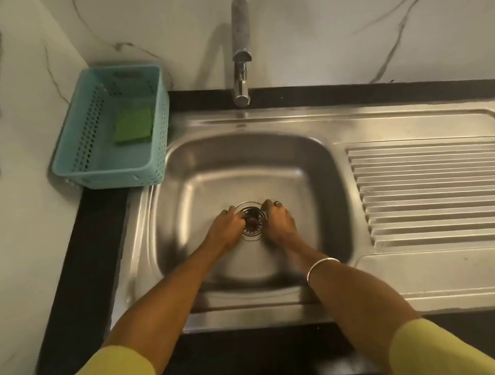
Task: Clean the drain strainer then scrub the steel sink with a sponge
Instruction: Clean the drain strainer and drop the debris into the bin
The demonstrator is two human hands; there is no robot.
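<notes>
The round drain strainer sits in the bottom of the steel sink. My left hand is at its left edge, fingers curled onto the strainer's centre. On the strainer's right edge rests my right hand, which wears a ring, with its fingers bent over the rim. Both hands touch the strainer; whether it is lifted I cannot tell. A green sponge lies inside the teal basket to the left of the sink.
A steel tap stands behind the basin, spout over its back edge. The ribbed drainboard extends to the right. A black counter strip borders the sink on the left and back. Marble wall behind.
</notes>
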